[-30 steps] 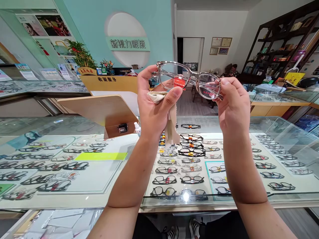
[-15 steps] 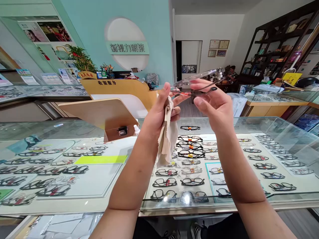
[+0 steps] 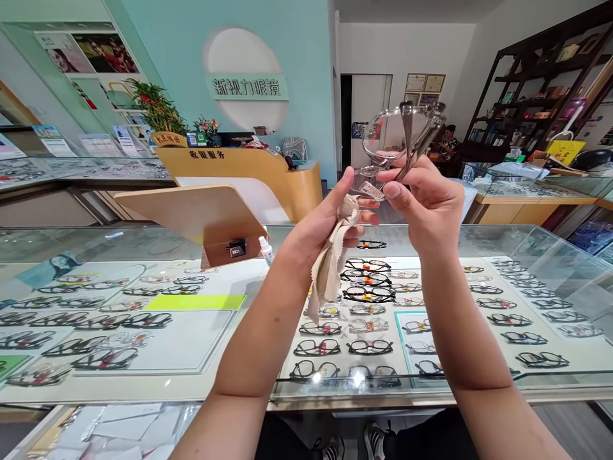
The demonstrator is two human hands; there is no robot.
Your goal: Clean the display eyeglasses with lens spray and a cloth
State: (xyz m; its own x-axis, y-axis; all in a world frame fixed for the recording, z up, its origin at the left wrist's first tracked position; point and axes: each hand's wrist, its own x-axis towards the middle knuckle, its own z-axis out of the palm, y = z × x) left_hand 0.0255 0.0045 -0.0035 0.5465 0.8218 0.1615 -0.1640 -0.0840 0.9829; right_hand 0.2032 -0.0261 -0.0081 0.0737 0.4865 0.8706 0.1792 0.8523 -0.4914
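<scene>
A beige cloth hangs from my left hand, its top gathered between the thumb and fingers. My right hand pinches a pair of clear-framed glasses by the temples, which stand folded together. The lenses tilt up and to the left, one above the other, and the lower one is close to my left thumb. A small white tag shows at the lower end of the glasses. Both hands are raised above the glass display case.
Rows of glasses lie inside the case. On its top are a brown tilted board and a small white bottle. A yellow counter stands beyond. A person sits at the far back right.
The glasses have turned from nearly flat to upright, with both lenses now showing more clearly. My right hand has shifted slightly right, and my left hand with the cloth has moved a little right.
</scene>
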